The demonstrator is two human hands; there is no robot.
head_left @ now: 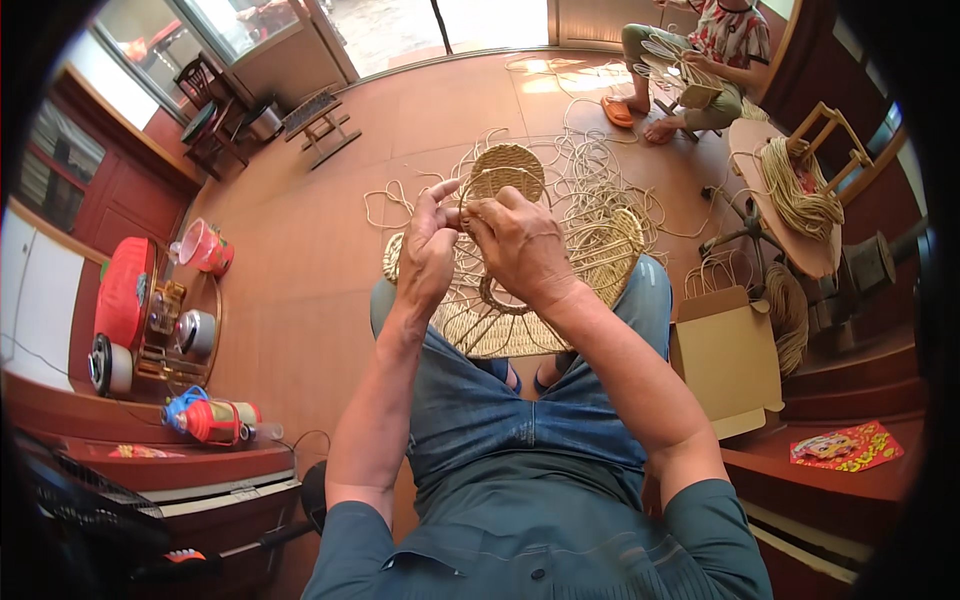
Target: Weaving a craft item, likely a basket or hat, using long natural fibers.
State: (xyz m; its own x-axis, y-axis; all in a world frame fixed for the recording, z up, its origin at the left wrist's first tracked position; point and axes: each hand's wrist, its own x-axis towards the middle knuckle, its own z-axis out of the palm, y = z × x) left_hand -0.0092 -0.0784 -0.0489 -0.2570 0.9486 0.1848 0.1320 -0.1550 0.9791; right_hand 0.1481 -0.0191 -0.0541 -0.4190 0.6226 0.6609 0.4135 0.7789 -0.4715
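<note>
A large woven basketry piece [490, 338] of straw-coloured cord rests across my lap, with a darker oval ring and radiating strands in its middle. Near its far edge stands a small round woven panel [508, 158]. My left hand [432, 245] and my right hand [515, 240] meet just in front of that panel, fingers bent and closed around a thin piece of the frame or cord; which exactly is hard to make out. My right hand partly hides the panel's lower part and the piece below.
Loose cord [590, 175] lies tangled beyond my knees. A co-worker [735, 45] sits at back right with woven work. At right are cord coils [800, 210] and cardboard [725, 355]; at left, a red bucket [208, 250], kettles [195, 332], a flask [210, 420] and a chair [205, 130].
</note>
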